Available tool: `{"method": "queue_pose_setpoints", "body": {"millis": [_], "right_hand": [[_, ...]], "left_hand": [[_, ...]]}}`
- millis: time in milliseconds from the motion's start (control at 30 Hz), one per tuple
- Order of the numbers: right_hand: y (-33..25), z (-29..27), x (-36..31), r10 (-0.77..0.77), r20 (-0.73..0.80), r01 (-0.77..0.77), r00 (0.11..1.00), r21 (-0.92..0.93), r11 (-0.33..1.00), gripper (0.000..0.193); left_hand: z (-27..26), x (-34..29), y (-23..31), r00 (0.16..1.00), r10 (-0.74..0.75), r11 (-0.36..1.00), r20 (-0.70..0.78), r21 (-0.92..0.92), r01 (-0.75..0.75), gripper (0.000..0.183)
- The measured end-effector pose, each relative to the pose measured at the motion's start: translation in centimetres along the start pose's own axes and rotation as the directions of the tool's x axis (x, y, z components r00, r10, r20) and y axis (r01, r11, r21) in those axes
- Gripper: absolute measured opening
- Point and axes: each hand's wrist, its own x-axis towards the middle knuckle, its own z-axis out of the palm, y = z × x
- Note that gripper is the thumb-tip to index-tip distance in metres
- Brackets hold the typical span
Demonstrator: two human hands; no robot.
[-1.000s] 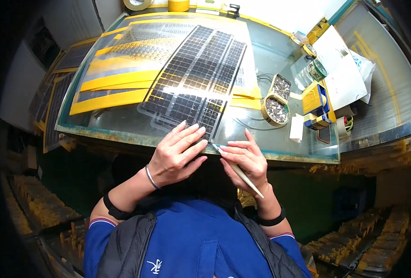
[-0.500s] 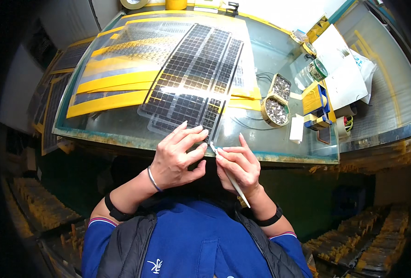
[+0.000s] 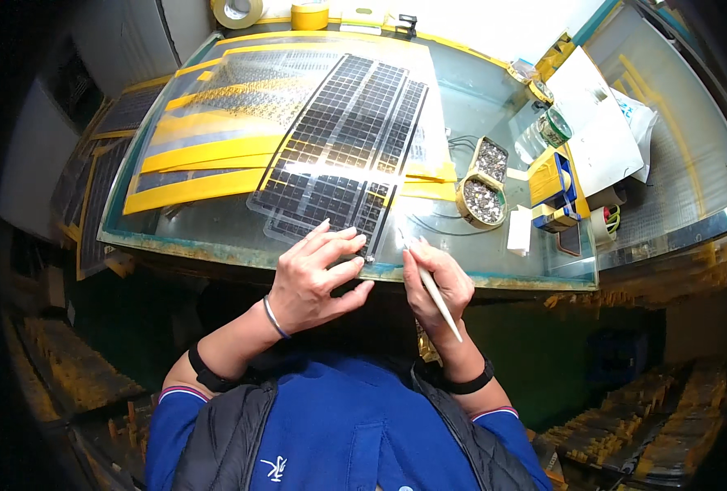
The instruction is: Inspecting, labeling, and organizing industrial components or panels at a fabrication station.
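A dark, finely gridded film sheet (image 3: 339, 135) with clear borders lies slanted on the glass-topped table (image 3: 429, 260), over other sheets. My left hand (image 3: 318, 268) rests its outstretched fingers on the sheet's near end, with the thumb pointing right. To the right of that end, my right hand (image 3: 441, 286) grips a slim, pale, pen-shaped tool (image 3: 439, 304). Its thin tip points away from me, above the glass and apart from the sheet. What kind of tip it has is too small to tell.
Yellow-edged clear sheets (image 3: 191, 184) lie stacked at left. To the right are a round tin (image 3: 462, 204) and a square tin (image 3: 480, 146) of small flakes, a folded white paper (image 3: 519, 231), a blue tape dispenser (image 3: 562, 214) and a clear jar (image 3: 535, 139). Tape rolls (image 3: 238, 10) stand behind.
My right hand has moved right with the pale tool, taking its tip off the sheet's near corner. My left hand stays nearly in place on the sheet.
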Motion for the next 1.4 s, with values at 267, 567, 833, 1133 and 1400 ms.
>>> {"method": "queue_pose_setpoints", "body": {"millis": [267, 567, 833, 1133, 1400], "right_hand": [[-0.9, 0.1, 1.1, 0.138, 0.269, -0.160, 0.953, 0.062, 0.985, 0.021], [-0.7, 0.2, 1.1, 0.147, 0.300, -0.132, 0.943, -0.068, 0.989, 0.016], [-1.3, 0.6, 0.8, 0.077, 0.334, -0.075, 0.940, -0.019, 0.997, 0.022], [-1.8, 0.2, 1.3, 0.269, 0.250, -0.314, 0.930, 0.164, 0.935, 0.028], [-5.9, -1.0, 4.6, 0.233, 0.111, -0.257, 0.966, 0.470, 0.844, 0.030]], "left_hand": [[-1.0, 2.2, -0.5, 0.998, -0.034, 0.999, 0.046, -0.028, 0.035, 0.015], [1.1, 2.6, -1.4, 0.976, 0.153, 0.988, 0.155, -0.018, -0.152, 0.014], [1.6, 1.5, 0.1, 0.994, -0.003, 0.997, 0.109, 0.075, -0.005, 0.020], [0.8, 3.0, 0.1, 0.900, -0.426, 0.627, 0.094, -0.686, 0.369, 0.012], [-1.7, 3.8, 2.9, 0.872, -0.449, 0.204, 0.194, -0.928, 0.312, 0.015]]}}
